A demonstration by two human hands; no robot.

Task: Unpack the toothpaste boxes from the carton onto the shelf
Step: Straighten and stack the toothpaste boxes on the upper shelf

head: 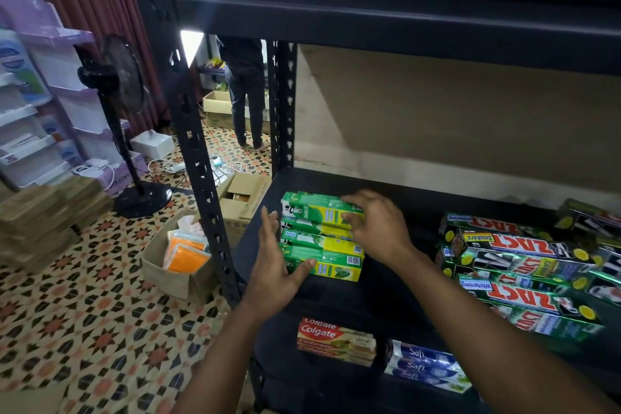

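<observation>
Left hand [275, 269] flat against toothpaste boxes [319, 245] — right hand [376, 225] grips stack top.

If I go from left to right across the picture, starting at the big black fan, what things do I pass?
Fan → carton with orange packets → left hand → stack of green toothpaste boxes → right hand → ZACT boxes.

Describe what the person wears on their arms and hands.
Nothing worn shows. The left hand and right hand have no gloves, rings or watch visible. The left forearm and right forearm are uncovered, with no sleeve reaching into the frame.
</observation>
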